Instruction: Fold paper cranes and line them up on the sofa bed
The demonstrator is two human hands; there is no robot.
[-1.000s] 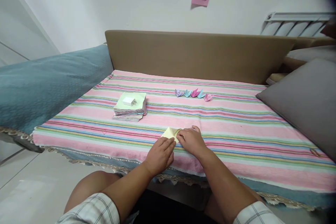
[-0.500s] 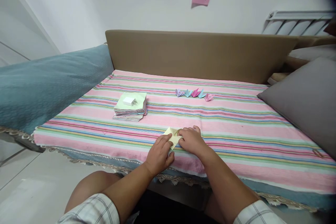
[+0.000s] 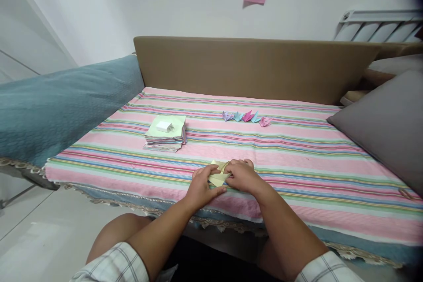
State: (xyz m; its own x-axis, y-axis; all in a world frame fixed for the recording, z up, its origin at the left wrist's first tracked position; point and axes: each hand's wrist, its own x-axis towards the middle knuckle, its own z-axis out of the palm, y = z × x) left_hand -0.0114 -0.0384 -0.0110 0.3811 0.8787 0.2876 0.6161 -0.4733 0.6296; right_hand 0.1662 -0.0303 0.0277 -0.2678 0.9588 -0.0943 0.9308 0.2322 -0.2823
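A small piece of pale yellow folded paper (image 3: 218, 179) lies on the striped cover close to the front edge, with a raised flap on its right side. My right hand (image 3: 242, 175) has its fingers closed on that flap, though the fingertips are partly hidden. At the paper's left side is my left hand (image 3: 202, 188), thumb and forefinger spread apart, the fingertips touching the paper's edge. Farther back, several folded paper pieces (image 3: 247, 116) in purple, blue and pink stand in a row.
A stack of square paper (image 3: 165, 139) sits to the left, a white plug adapter (image 3: 164, 126) on top. The striped cover (image 3: 291, 154) spreads over a sofa seat with a brown backrest (image 3: 231, 68). A grey cushion (image 3: 386, 119) is at the right, a blue-covered armrest (image 3: 76, 97) at the left.
My left thumb and forefinger have spread apart and come off the middle of the paper towards its edge. My right hand stays on the flap. The view has shifted slightly.
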